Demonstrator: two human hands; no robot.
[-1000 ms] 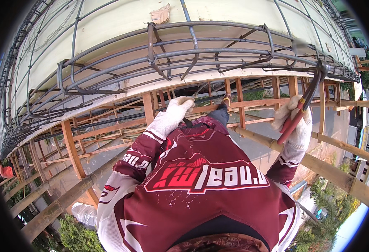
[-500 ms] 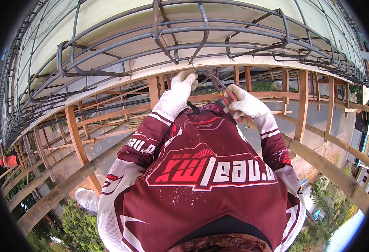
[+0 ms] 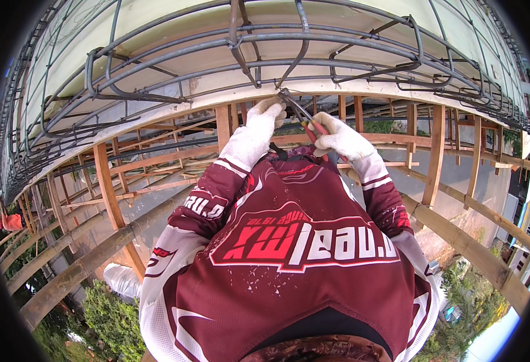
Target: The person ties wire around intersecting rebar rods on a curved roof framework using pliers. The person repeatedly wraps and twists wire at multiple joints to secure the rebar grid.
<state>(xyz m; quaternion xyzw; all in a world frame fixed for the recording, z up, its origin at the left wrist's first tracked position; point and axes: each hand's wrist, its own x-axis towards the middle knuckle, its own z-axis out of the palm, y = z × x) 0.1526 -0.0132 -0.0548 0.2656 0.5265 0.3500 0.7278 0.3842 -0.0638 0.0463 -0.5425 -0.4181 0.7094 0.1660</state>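
Note:
My right hand (image 3: 344, 137), in a white glove, grips the red handles of a pair of long-handled pincers (image 3: 302, 113). The dark head of the pincers reaches the lower bar of the rebar cage (image 3: 265, 63), close to the foot of a bent stirrup (image 3: 298, 54). Just left of the pincers' head is my left hand (image 3: 264, 120), also in a white glove. Its fingers are closed together, and whatever they pinch is too small or hidden to make out. Thin wire ends seem to stick out by the jaws.
Pale formwork board (image 3: 174, 111) runs under the cage in front of me. Wooden posts (image 3: 105, 187) and thick bamboo poles (image 3: 470, 247) make up scaffolding on both sides. Far below lie grey ground and green bushes (image 3: 117, 320). An orange-red thing (image 3: 12, 222) hangs at far left.
My right hand has moved left and the pincers' head has come up to the bar beside my left hand. My left hand stays nearly in place, still closed.

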